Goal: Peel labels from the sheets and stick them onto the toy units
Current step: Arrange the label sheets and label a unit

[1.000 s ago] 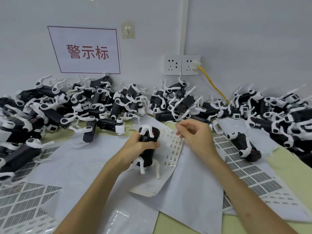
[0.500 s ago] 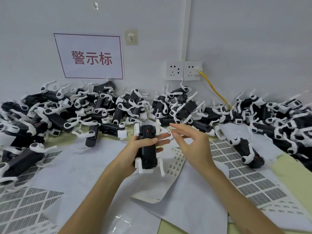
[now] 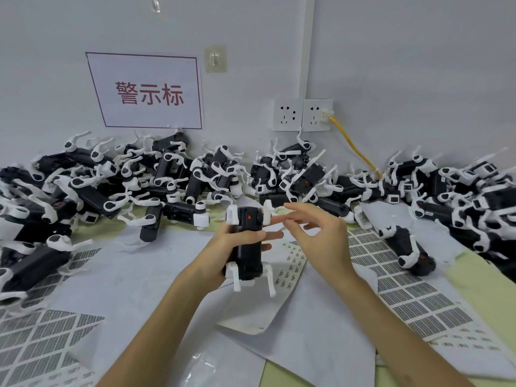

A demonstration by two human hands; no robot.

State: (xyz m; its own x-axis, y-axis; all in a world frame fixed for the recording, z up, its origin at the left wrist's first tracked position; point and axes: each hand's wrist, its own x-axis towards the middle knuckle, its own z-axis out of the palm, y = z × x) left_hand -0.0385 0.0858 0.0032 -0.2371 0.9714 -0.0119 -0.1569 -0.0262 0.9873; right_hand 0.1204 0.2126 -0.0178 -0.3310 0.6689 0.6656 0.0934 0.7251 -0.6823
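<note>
Lifted off the label sheet [image 3: 290, 263] since a second ago, the toy unit [image 3: 248, 247] now shows me its flat black side, and my right hand [image 3: 321, 238] has come from the sheet to its upper right corner. Beneath it is the table [image 3: 491, 303]; behind it a heap of toy units [image 3: 195, 174] lines the wall. My left hand [image 3: 220, 247] wraps around its body. My right fingers [image 3: 298, 208] are loosely spread; whether a label clings there I cannot tell.

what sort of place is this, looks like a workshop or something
Likely a small factory labelling bench: identical toy units piled along the wall, label sheets covering the table, and the left hand gripping another toy unit.
</note>
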